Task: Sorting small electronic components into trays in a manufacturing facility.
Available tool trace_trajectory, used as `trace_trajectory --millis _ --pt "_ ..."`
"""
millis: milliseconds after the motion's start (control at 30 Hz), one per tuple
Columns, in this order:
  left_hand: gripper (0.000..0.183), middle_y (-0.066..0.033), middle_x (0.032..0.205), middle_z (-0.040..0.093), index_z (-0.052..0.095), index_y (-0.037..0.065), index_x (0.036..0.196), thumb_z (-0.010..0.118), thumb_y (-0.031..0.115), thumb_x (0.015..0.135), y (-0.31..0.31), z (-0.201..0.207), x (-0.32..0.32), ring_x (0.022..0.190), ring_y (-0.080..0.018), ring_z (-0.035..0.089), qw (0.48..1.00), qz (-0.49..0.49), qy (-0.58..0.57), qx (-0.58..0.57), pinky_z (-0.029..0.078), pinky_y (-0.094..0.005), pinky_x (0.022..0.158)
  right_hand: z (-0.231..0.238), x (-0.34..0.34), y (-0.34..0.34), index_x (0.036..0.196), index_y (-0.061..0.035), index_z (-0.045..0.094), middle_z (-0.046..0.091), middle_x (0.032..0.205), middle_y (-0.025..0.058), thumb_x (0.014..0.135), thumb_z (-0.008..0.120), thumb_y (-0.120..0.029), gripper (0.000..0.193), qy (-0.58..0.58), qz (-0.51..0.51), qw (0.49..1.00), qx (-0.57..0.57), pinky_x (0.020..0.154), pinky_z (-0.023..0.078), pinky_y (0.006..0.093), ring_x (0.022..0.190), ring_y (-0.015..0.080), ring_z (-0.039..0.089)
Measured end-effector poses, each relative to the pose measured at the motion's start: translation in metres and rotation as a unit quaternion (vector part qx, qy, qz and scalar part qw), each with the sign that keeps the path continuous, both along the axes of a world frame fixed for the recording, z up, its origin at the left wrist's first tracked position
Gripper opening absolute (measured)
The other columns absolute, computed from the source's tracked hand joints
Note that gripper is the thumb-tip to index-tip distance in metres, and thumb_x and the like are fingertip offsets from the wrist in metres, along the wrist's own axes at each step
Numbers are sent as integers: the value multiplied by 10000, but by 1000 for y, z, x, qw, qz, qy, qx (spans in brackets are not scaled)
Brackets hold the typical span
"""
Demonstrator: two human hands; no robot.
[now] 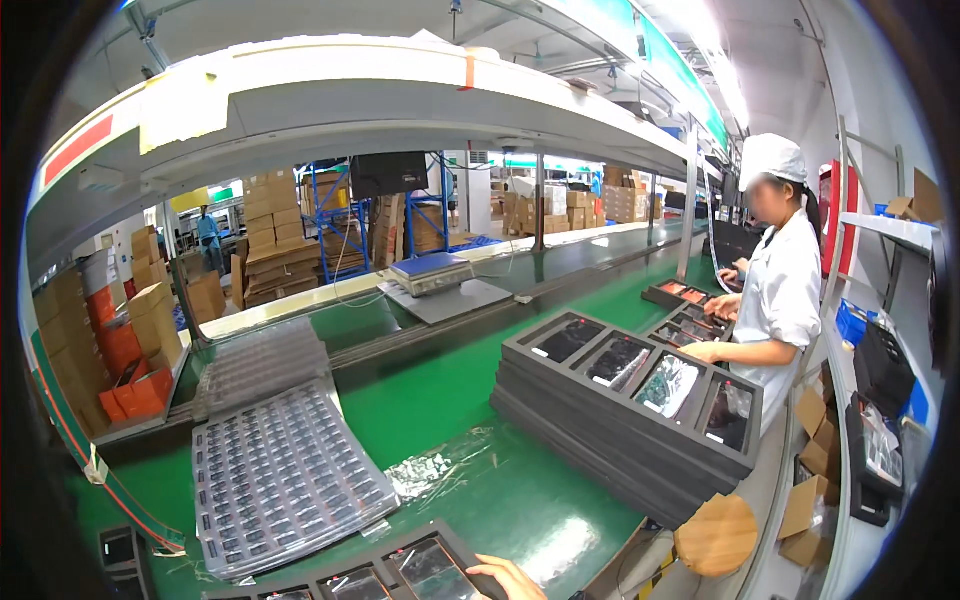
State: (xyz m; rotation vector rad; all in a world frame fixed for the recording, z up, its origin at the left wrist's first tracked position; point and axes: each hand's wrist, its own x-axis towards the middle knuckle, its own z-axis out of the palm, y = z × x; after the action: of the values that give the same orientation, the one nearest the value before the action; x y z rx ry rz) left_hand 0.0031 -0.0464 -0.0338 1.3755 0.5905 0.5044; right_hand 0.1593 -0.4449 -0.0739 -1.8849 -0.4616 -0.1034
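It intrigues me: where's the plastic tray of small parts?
The plastic tray lies at left in the head view, on the green table, beyond the black tray by the right hand.

green bench (395,415) carries black trays (600,440) and clear blister sheets (290,478)

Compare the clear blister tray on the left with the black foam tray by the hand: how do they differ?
The blister tray is translucent, while the foam tray is opaque and dark. The blister tray has many small cells in rows; the foam tray has fewer, larger compartments. The right hand is at the foam tray's edge, with no hand at the blister tray. Both hold items in separate spaces.
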Motion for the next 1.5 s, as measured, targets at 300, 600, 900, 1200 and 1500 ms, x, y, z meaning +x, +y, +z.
trace_trajectory --millis 300,600,900,1200,1500 --pt "706 -136 1377 509 365 -29 1463 680 -94 834 17 0 -1 1212 -212 517 948 -68 197 241 404 -340 1046 4 2 2 1243 -76 554 471 1387 196 920 647 -179 352 -35 -16 999 34 1015 430 427 1224 403 509" --pt "659 -161 1429 498 358 -9 1479 633 -94 887 -43 49 32 1264 -249 513 970 -33 -23 238 404 -351 1075 -9 1 -4 1213 -67 570 484 1381 193 917 648 -154 318 -74 -46 995 41 954 471 412 1156 401 558" --pt "639 -151 1452 480 365 12 1486 637 -36 910 -79 11 47 1312 -254 467 988 -98 68 103 381 -356 1084 -11 -1 -5 1154 -70 600 493 1373 210 923 642 -167 253 -72 -39 996 43 944 475 416 1143 405 568" --pt "652 -176 1485 432 331 -5 1496 618 9 911 -82 -11 52 1359 -291 420 950 -98 100 279 332 -371 1128 -11 -1 -2 1114 -78 618 500 1368 220 919 638 -166 214 -62 -35 996 48 992 448 426 1186 417 541" --pt "369 -84 1083 675 567 -9 1250 623 -37 887 -74 3 66 936 -165 649 990 -133 33 -9 517 -278 826 -14 1 -2 1050 -84 641 517 1344 215 911 653 -171 164 -75 -57 994 54 980 453 424 1178 413 547"
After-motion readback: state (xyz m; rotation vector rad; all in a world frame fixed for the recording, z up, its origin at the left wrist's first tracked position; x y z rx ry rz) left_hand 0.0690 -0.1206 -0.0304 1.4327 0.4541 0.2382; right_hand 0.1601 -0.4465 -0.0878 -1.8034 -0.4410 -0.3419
